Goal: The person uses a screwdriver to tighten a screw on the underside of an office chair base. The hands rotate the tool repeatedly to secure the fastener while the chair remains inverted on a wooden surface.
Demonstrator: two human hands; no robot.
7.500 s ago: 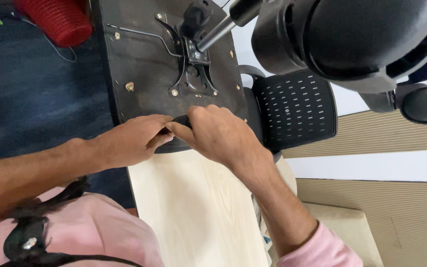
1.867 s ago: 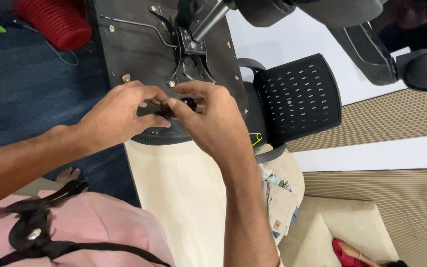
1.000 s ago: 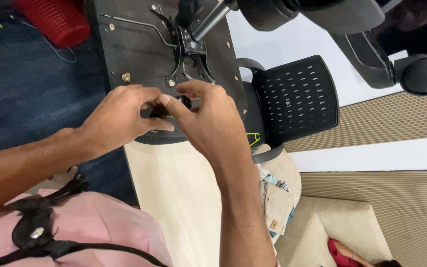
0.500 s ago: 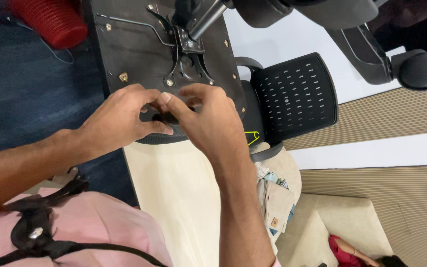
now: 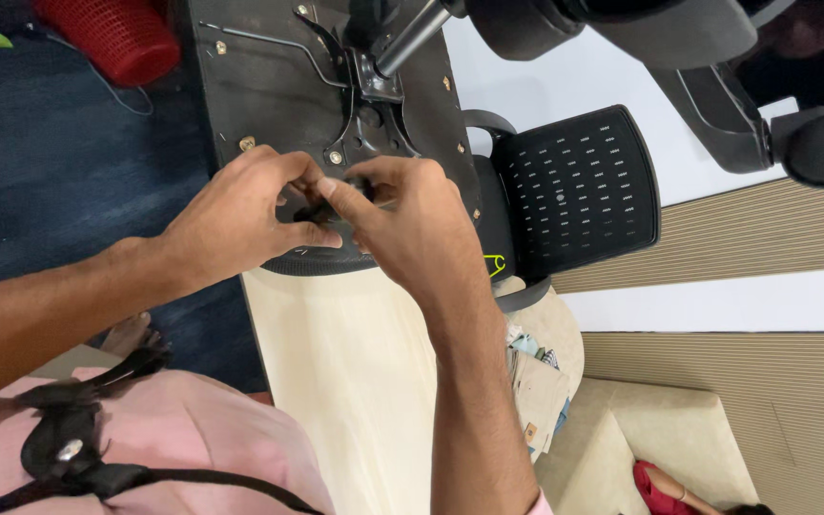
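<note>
At ten o'clock we see a red basket (image 5: 112, 36) on the blue floor (image 5: 40, 181). Our left hand (image 5: 240, 215) and right hand (image 5: 412, 224) meet at centre, fingertips pinched together on a small black part (image 5: 321, 212) over the seat underside (image 5: 288, 86), which lies on the pale tabletop (image 5: 355, 381). At two o'clock, just right of the seat, stands a mesh backrest (image 5: 579, 191). Papers (image 5: 536, 391) lie at five o'clock.

Pale wooden table (image 5: 355, 381) bears upturned chair seat (image 5: 269, 86).
</note>
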